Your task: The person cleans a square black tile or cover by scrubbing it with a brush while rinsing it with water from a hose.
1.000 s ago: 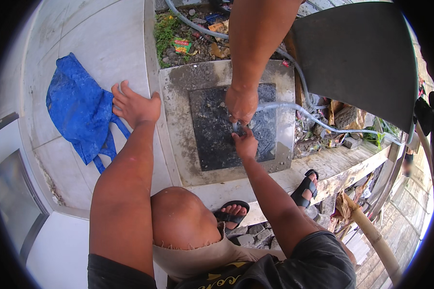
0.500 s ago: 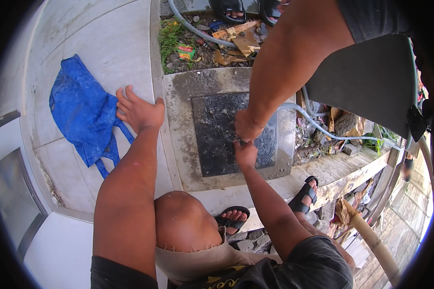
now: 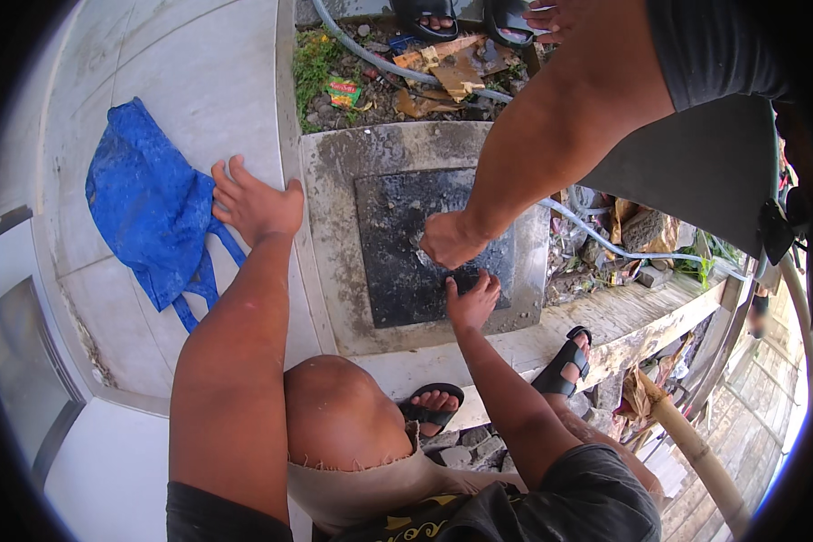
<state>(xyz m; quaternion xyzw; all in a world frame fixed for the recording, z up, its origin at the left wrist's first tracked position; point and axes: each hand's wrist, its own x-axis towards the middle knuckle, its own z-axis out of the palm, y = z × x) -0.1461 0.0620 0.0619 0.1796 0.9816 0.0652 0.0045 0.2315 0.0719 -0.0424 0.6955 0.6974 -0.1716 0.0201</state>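
Observation:
My left hand [image 3: 260, 206] leans on the pale tiled ledge [image 3: 266, 316], fingers spread, its fingertips beside a crumpled blue cloth bag [image 3: 144, 208] with straps. My right hand [image 3: 475, 303] holds nothing; its thumb and fingers are apart at the wet black square cover [image 3: 393, 289], set in a concrete frame [image 3: 334, 244]. Just beyond it, another person's closed hand [image 3: 452, 239] is at the middle of the cover. A small light-coloured piece shows under that fist, too hidden to name.
Beyond the frame lies soil with weeds, cardboard scraps [image 3: 456, 72] and a grey hose [image 3: 370, 56]. A dark grey panel [image 3: 686, 172] stands at the right. Rubble and a bamboo pole [image 3: 696, 452] are below the ledge. The other person's sandals [image 3: 427, 18] show at the top.
My right hand has come away from the other person's hand and its fingers have spread. The other person's fist has shifted left across the cover. My left hand stays in place.

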